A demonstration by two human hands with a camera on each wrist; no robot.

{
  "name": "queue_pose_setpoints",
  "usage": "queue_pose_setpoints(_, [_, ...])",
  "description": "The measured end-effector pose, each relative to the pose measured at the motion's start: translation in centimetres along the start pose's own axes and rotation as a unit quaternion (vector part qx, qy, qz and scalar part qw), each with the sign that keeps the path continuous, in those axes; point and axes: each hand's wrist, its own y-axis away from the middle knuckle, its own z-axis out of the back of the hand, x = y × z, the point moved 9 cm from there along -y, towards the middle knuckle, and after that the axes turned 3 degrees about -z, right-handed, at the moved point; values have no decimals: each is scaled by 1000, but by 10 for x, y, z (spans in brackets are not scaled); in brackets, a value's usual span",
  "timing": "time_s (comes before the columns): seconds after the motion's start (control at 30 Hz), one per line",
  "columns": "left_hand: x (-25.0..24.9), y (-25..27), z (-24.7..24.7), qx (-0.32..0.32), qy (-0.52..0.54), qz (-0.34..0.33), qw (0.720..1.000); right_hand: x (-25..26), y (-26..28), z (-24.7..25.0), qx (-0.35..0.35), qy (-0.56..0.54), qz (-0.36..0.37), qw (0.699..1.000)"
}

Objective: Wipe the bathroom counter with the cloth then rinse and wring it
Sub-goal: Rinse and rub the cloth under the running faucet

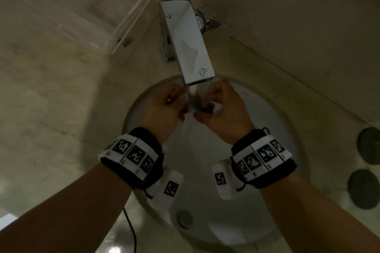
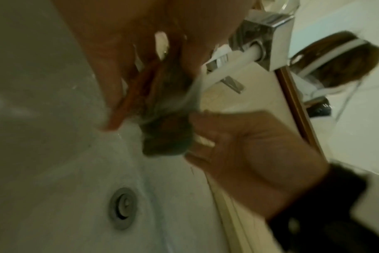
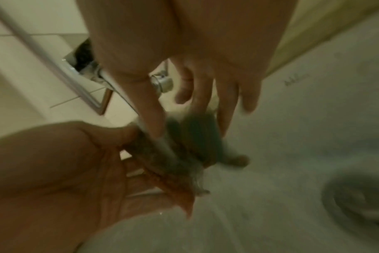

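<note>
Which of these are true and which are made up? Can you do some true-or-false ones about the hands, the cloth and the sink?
1. Water is running from the faucet. True.
2. Only the left hand holds the cloth. False: the right hand holds it too, and it sits between both.
3. The cloth is lying flat on the counter. False: it is bunched up under the water, over the sink.
4. The sink has a round metal drain. True.
5. Two dark round things lie on the counter to the right of the sink. True.
</note>
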Motion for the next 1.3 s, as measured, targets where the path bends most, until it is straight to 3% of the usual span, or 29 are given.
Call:
queue_pose_setpoints(0.1, [-16, 10, -13, 70, -105, -60, 990, 21, 1, -9, 43, 96, 56, 993])
queue_pose_setpoints(0.2, [-22, 13, -11, 49, -154, -86, 983, 30, -2, -11, 38, 149, 79, 985])
queue_pose_setpoints(0.3, [-8, 12, 3, -17, -171, -43, 984, 11, -7, -6, 0, -4, -21, 1000])
queue_pose_setpoints(0.4, [25, 9, 6, -12, -180, 52, 982, -6, 0, -11, -1, -216, -125, 968])
queue_pose_setpoints(0.5, [43, 12, -6, 48, -28, 130, 990, -11, 6, -18, 40, -333, -168, 927])
queue_pose_setpoints(0.6, [40, 14, -15, 83, 133, 153, 976, -11, 6, -18, 59, -395, -144, 905])
queue_pose_setpoints(0.7, [32, 6, -10, 81, 187, 108, 973, -14, 5, -15, 55, -362, -114, 924])
queue_pose_setpoints(0.83, [18, -3, 7, 10, 78, 52, 996, -18, 5, -5, 29, -229, -106, 967])
queue_pose_setpoints(0.9, [10, -6, 4, 29, 50, 11, 998, -22, 3, -2, 22, -200, -127, 971])
queue_pose_setpoints(0.97, [4, -5, -3, 70, 47, -6, 996, -25, -2, 3, 22, -242, -136, 960])
queue_pose_setpoints(1.03, [5, -4, -8, 100, 23, -5, 995, -7, -8, -3, 97, -243, -70, 963])
queue_pose_setpoints(1.13, [5, -3, -17, 146, -5, -11, 989, 18, -9, -18, 200, -121, 13, 972])
queue_pose_setpoints(1.2, [5, -6, -15, 154, -28, -23, 987, 22, -11, -18, 186, -62, 20, 980])
queue_pose_setpoints(1.3, [15, -18, 3, 126, -58, 1, 990, 15, -20, 0, 94, -21, 18, 995])
